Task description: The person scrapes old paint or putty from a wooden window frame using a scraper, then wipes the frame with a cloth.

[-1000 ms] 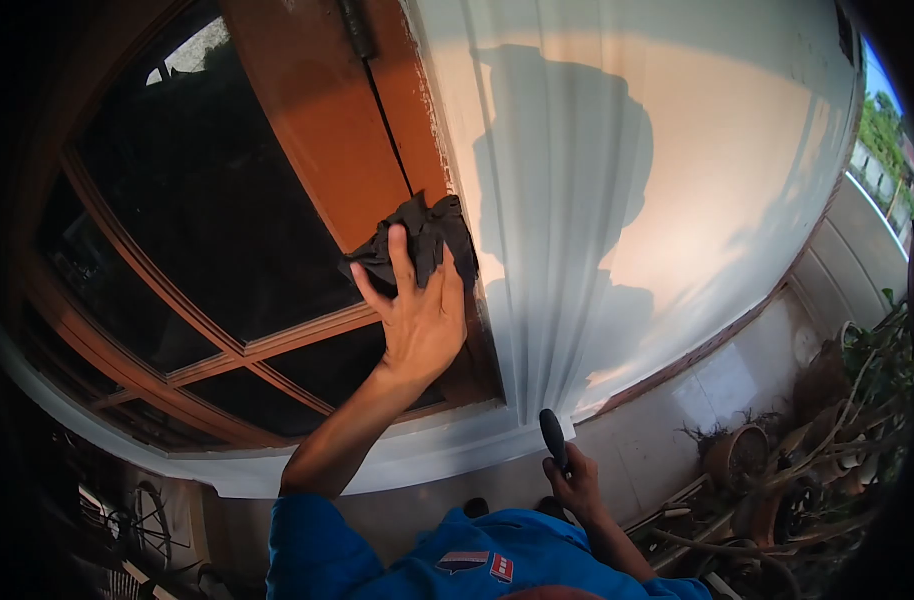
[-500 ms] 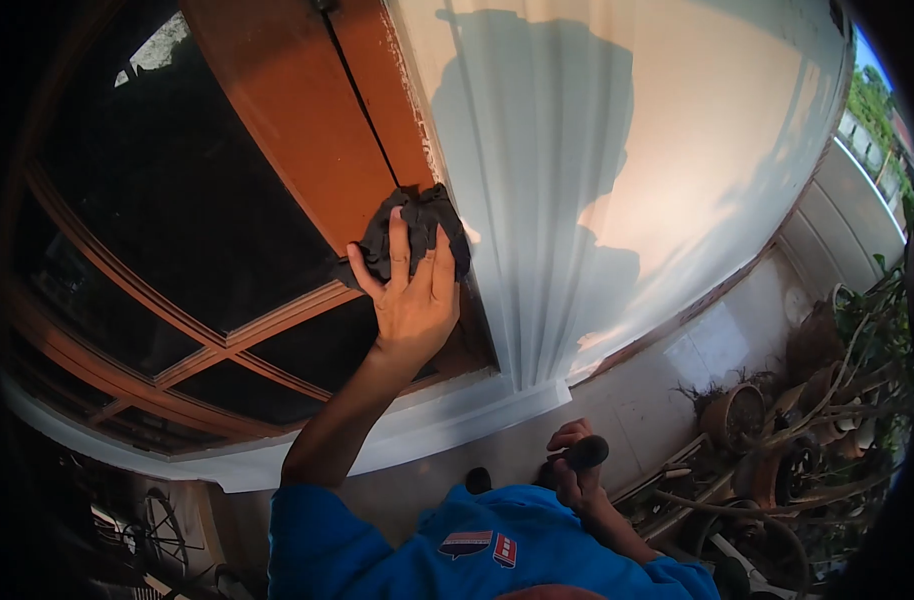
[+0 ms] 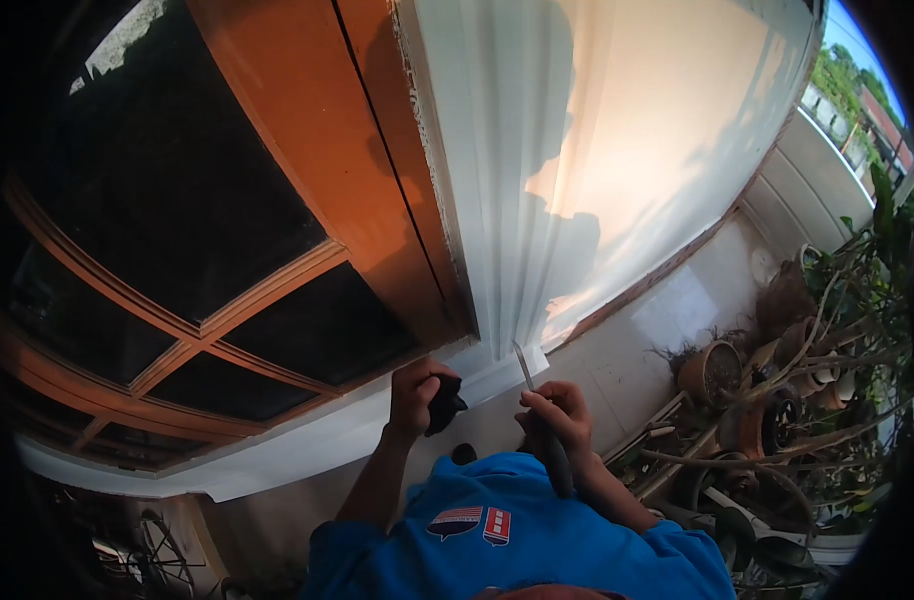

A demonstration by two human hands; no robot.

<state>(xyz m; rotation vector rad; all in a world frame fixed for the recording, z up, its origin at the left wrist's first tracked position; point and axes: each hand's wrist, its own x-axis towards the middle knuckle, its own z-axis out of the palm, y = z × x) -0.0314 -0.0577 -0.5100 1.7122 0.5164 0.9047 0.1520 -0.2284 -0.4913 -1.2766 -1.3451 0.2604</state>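
My left hand (image 3: pixel 414 397) is closed around a bunched black cloth (image 3: pixel 445 404), held in front of my body below the window. Opposite it, my right hand (image 3: pixel 565 418) grips a dark-handled tool (image 3: pixel 551 462) with a thin, pale metal blade, slightly curved, pointing up and away from me. I cannot make out the tool's exact kind. Beyond my hands stands an orange-brown wooden window frame (image 3: pixel 307 130) with dark glass panes. It adjoins a ridged white wall trim (image 3: pixel 492 200), and chipped paint runs along the joint. Neither hand touches the frame.
A white sill (image 3: pixel 277 450) runs under the window. Potted plants (image 3: pixel 712 372) and bare branches crowd the right side, beside the tiled floor (image 3: pixel 617 385). A low wall (image 3: pixel 812 190) stands farther back. A spoked metal object (image 3: pixel 162 550) shows at lower left.
My left hand has come down off the window frame with the cloth, towards my body. My right hand has turned the tool, so its blade now shows. The view has shifted slightly.
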